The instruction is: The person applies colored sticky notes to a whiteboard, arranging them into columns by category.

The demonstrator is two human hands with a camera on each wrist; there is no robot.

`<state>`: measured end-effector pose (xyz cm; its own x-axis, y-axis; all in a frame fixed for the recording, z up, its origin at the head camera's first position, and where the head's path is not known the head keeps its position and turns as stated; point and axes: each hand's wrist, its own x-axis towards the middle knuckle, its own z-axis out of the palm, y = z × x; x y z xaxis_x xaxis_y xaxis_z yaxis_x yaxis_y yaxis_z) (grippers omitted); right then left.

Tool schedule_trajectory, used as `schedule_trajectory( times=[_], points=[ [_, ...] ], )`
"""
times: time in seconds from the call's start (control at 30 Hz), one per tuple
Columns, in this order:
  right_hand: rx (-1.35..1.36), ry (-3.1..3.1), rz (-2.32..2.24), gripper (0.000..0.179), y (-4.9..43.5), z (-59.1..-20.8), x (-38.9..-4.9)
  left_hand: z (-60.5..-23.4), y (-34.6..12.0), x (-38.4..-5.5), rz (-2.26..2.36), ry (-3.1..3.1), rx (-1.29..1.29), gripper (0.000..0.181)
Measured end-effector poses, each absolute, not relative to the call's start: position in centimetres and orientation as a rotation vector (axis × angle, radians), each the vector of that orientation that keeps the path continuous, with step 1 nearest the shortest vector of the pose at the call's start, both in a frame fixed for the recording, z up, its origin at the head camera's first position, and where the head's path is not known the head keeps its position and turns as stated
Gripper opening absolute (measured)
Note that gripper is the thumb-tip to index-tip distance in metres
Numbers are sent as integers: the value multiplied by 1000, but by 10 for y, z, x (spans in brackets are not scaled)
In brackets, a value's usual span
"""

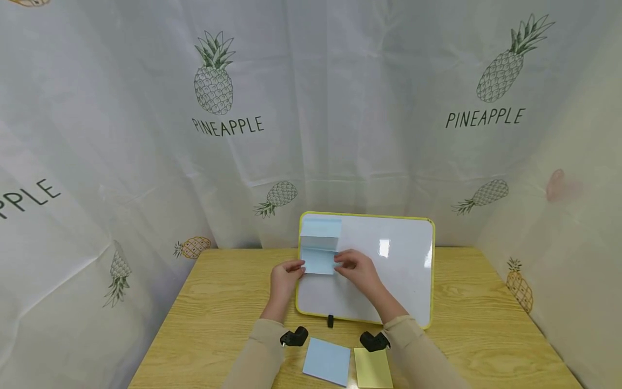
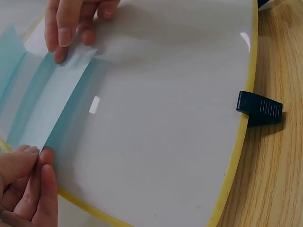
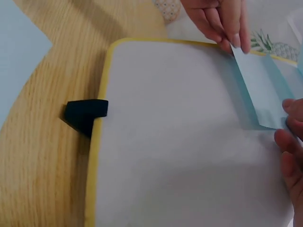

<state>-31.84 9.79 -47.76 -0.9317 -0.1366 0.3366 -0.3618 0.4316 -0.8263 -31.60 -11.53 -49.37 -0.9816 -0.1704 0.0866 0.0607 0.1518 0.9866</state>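
Note:
A light blue sticky note [image 1: 318,261] lies over the left part of a whiteboard [image 1: 379,281] with a yellow frame. Its near edge is lifted off the board, and a shadow falls beneath it. My left hand [image 1: 285,275] pinches the near left corner between thumb and fingers. At the note's right edge is my right hand [image 1: 358,269], its loosely bent fingertips touching the paper while thumb and fingers stay apart. Another light blue note [image 1: 320,228] sits just beyond, its lower part raised from the board.
A black clip [image 1: 330,321] grips the board's near edge. Closer to me on the wooden table [image 1: 223,302] lie a blue sticky-note pad [image 1: 327,362] and a yellow pad [image 1: 373,368]. Behind the board hangs a pineapple-print curtain [image 1: 340,135].

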Motion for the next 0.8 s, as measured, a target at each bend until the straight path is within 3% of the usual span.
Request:
schedule_trajectory(
  times=[0.4, 0.8],
  points=[
    [670, -2459, 911, 26, 103, -480, -324, -495, -116, -319, -1926, -2240, 88, 17],
    [674, -2400, 742, 41, 99, -489, -319, -496, -116, -319, -1911, -2244, 91, 17]
  ],
)
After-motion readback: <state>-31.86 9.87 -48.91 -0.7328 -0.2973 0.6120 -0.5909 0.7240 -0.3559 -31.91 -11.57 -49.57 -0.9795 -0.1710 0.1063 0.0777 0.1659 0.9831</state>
